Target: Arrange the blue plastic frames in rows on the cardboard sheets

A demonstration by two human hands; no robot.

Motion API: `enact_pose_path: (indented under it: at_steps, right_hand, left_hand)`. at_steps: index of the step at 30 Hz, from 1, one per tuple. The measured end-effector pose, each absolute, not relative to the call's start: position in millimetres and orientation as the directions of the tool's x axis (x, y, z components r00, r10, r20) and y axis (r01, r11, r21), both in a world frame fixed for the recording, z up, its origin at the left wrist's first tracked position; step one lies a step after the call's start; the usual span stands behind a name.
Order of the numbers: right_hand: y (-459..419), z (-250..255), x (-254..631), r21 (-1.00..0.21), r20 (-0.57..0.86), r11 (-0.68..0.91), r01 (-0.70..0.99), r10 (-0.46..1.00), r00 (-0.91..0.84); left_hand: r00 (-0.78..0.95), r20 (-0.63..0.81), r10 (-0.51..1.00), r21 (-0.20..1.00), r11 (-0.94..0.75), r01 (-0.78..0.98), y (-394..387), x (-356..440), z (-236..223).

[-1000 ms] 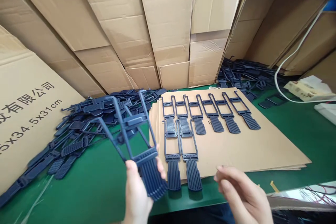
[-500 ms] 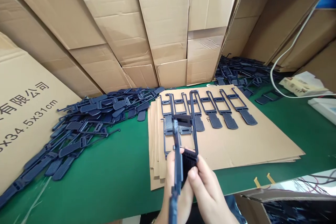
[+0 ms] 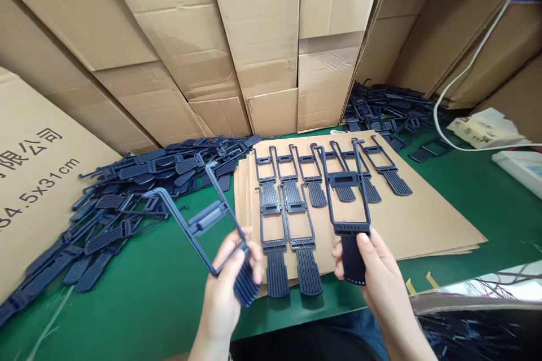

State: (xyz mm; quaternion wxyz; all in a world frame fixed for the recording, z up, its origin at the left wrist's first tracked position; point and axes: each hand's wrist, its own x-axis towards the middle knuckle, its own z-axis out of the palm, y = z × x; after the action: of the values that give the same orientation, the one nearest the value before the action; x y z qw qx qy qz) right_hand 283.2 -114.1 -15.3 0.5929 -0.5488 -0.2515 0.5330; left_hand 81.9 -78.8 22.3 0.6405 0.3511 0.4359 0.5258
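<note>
My left hand [image 3: 228, 271] grips a dark blue plastic frame with a ribbed paddle [image 3: 207, 217] near its paddle end, the hooked arms tilted up and to the left. In my right hand [image 3: 376, 265] is a second such frame [image 3: 344, 180], held upright by its paddle with the hooks pointing away. Both parts are off the surface and apart from each other. Between and beyond my hands, several like frames [image 3: 300, 225] lie in two rows on a stack of cardboard sheets [image 3: 406, 225]. The held right frame covers part of the back row.
A heap of the same parts [image 3: 169, 172] lies on the green table [image 3: 169, 293] at left, another heap [image 3: 385, 107] at back right. Cardboard boxes [image 3: 262, 39] wall the back. A white cable [image 3: 449, 90] hangs at right. Below the table edge sits an open box of dark parts [image 3: 466, 327].
My hands have moved apart from close together at the centre. The two frames now show separately, one swung left in my left hand and one to the right in my right hand.
</note>
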Motion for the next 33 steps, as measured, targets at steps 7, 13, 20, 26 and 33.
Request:
enact_pose_path:
  at_steps: [7, 13, 20, 26, 33]
  right_hand:
    - [-135, -11, 287, -0.895, -0.444, -0.369, -0.249, 0.772, 0.454]
    - [-146, -19, 281, -0.933, -0.356, -0.312, -0.177, 0.749, 0.558]
    - [-137, -34, 284, -0.916, -0.331, -0.203, -0.345, 0.869, 0.368]
    - [-142, -27, 277, -0.738, -0.183, -0.102, -0.668, 0.982, 0.053]
    - [-137, -27, 283, -0.747, -0.154, -0.13, -0.652, 0.988, -0.021]
  left_hand:
    - [-0.068, -0.174, 0.982, 0.916, 0.137, -0.377, -56, 51, 18]
    - [-0.083, -0.262, 0.961, 0.921, 0.224, -0.319, -57, 63, 21]
    - [-0.05, -0.237, 0.97, 0.967, 0.231, -0.108, -59, 60, 17]
    - [-0.005, -0.045, 0.999, 0.852, 0.041, 0.523, -60, 32, 18]
    - [0.844, -0.13, 0.521, 0.511, -0.694, 0.507, -50, 42, 57]
